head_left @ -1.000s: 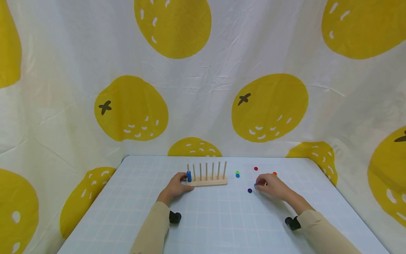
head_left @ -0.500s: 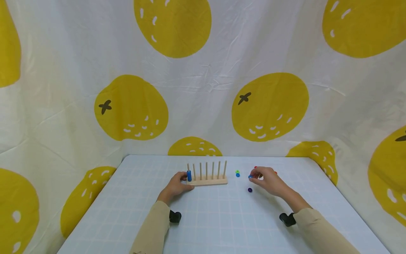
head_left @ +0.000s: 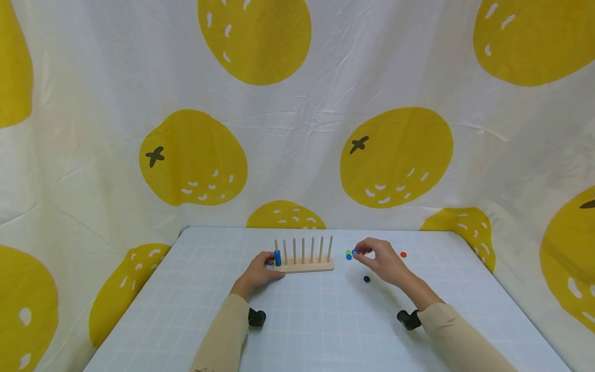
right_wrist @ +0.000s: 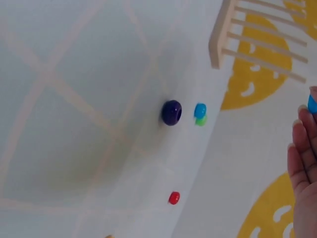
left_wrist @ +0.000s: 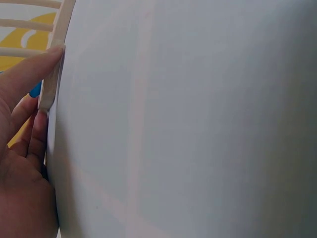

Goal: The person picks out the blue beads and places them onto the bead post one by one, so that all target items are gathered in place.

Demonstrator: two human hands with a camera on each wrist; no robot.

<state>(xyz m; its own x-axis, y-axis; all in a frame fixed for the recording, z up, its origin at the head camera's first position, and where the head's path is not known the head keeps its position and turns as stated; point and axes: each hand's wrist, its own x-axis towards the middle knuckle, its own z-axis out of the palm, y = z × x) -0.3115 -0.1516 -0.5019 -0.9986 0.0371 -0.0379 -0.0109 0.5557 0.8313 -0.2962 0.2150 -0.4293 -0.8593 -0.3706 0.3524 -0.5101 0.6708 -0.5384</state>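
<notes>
A pale wooden rack (head_left: 307, 267) with a row of upright pegs stands at mid-table. Blue beads (head_left: 278, 258) are stacked on its leftmost peg. My left hand (head_left: 255, 273) grips that end of the base; in the left wrist view its thumb (left_wrist: 37, 69) lies over the front edge, with fingers behind the end. Right of the rack, my right hand (head_left: 383, 261) pinches a blue bead (head_left: 355, 251) between thumb and fingertips, above the table. In the head view this bead is close beside a green bead (head_left: 348, 252) and another blue bead (head_left: 348, 257) lying on the table.
A dark purple bead (head_left: 366, 279) lies nearer than the right hand, and an orange bead (head_left: 403, 254) to its right. The right wrist view shows a red bead (right_wrist: 174, 198). A white curtain with yellow fruit prints (head_left: 395, 157) hangs behind the table.
My right hand has carried the blue bead left and farther back, from beyond the purple bead to beside the green and blue ones. The left hand and rack stay put.
</notes>
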